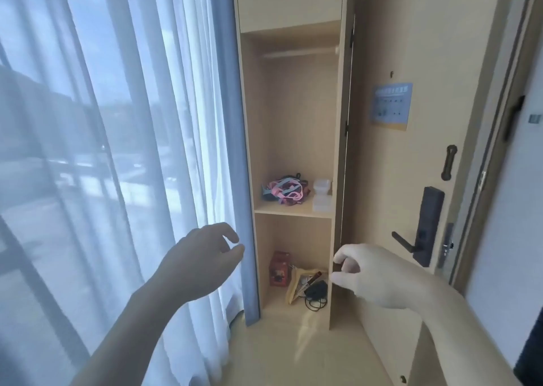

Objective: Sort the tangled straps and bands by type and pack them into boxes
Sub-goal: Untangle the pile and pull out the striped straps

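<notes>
1. Head view: open wardrobe (pixel 293 106) straight ahead, curtain (pixel 229 121) on its left, door (pixel 411 165) on its right.
2. Tangled straps (pixel 285 190), pink, blue and dark, lie in one pile on the middle shelf (pixel 293 209), toward its left and back.
3. Clear plastic boxes (pixel 322 193) are stacked at the shelf's right edge, just beside the pile. How many there are is hard to tell at this size, maybe three.
4. Left hand (pixel 199 263) is raised in front of the curtain, below shelf level. Its fingers are loosely curled with a narrow gap to the thumb, and it holds nothing.
5. Right hand (pixel 370 274) is at the front edge of the wardrobe's right side panel, fingers curled. Cannot tell whether it grips the edge or only hovers there.
6. Both hands are well apart from the straps and boxes.
7. Bottom compartment holds a red carton (pixel 279 268) at the left, with a wooden hanger (pixel 296 283) and a black cable (pixel 316 294) at the right.
8. Door has a dark lever handle (pixel 407 243).
</notes>
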A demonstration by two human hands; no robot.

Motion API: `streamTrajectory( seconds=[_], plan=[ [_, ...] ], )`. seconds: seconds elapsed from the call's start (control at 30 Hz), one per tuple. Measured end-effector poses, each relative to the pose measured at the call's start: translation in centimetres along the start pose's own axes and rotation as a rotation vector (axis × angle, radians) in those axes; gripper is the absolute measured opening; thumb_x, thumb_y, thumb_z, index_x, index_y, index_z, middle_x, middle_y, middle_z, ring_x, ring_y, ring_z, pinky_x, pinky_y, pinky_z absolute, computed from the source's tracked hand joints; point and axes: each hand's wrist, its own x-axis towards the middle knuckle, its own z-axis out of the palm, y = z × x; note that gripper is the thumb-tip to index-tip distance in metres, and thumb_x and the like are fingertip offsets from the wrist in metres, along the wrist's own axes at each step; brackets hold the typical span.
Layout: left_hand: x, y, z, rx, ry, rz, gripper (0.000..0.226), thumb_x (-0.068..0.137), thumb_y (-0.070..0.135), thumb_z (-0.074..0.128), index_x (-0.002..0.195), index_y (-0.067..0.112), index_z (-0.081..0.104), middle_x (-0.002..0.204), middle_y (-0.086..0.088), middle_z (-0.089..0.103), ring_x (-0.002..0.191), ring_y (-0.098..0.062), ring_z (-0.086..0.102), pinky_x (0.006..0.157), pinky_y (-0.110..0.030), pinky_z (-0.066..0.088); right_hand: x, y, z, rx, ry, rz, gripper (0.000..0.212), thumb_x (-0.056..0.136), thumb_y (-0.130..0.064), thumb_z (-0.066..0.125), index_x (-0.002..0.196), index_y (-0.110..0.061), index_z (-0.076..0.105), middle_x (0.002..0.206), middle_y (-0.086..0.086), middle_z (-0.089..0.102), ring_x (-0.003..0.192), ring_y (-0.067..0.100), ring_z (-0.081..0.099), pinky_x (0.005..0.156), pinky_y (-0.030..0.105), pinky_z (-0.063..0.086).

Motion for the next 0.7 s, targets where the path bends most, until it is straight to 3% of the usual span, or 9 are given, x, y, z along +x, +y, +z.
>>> streamTrajectory(
  seconds=[0.13,0.27,0.47,0.57,0.7],
  plan=[
    [5.9,-2.4,1.2,-0.033,0.000,-0.017,0.010,0.090,0.050,0.054,0.096,0.043,0.060,0.088,0.025,0.065,0.086,0.001,0.063,0.067,-0.030,0.054,6.4,0.2,0.2,0.087,0.065,-0.026,0.028,0.096,-0.049,0.056,0.119,-0.033,0.057,0.106,-0.017,0.060,0.089,0.001,0.058,0.075,0.024,0.044],
    [13.4,-4.3,2.8,-0.066,0.013,-0.015,0.010,0.090,0.049,0.055,0.094,0.042,0.062,0.086,0.024,0.065,0.082,0.001,0.064,0.067,-0.031,0.055,14.1,0.9,0.7,0.143,0.126,-0.085,0.017,0.096,-0.045,0.058,0.112,-0.038,0.061,0.095,-0.017,0.064,0.074,-0.005,0.059,0.065,0.018,0.041],
    [25.8,-6.5,5.5,-0.100,-0.011,0.039,0.011,0.091,0.048,0.055,0.095,0.041,0.062,0.088,0.022,0.067,0.082,0.001,0.065,0.070,-0.031,0.056,25.8,2.3,0.8,0.162,0.272,-0.084,0.010,0.098,-0.038,0.058,0.106,-0.038,0.064,0.092,-0.019,0.064,0.071,-0.015,0.053,0.061,0.012,0.037],
    [33.0,-8.6,6.3,-0.118,-0.028,0.064,0.009,0.091,0.046,0.055,0.092,0.041,0.062,0.088,0.021,0.067,0.081,0.000,0.065,0.074,-0.032,0.056,32.5,2.5,0.8,0.150,0.341,-0.069,0.008,0.098,-0.035,0.059,0.103,-0.039,0.065,0.090,-0.019,0.064,0.067,-0.011,0.054,0.058,0.009,0.038],
    [42.0,-11.3,7.0,-0.144,-0.055,0.072,0.009,0.092,0.045,0.054,0.092,0.041,0.063,0.087,0.023,0.067,0.078,0.002,0.064,0.070,-0.030,0.056,40.9,2.6,-0.6,0.134,0.312,-0.003,0.008,0.097,-0.040,0.059,0.103,-0.039,0.065,0.093,-0.019,0.064,0.072,-0.008,0.056,0.056,0.010,0.041]
  ],
)
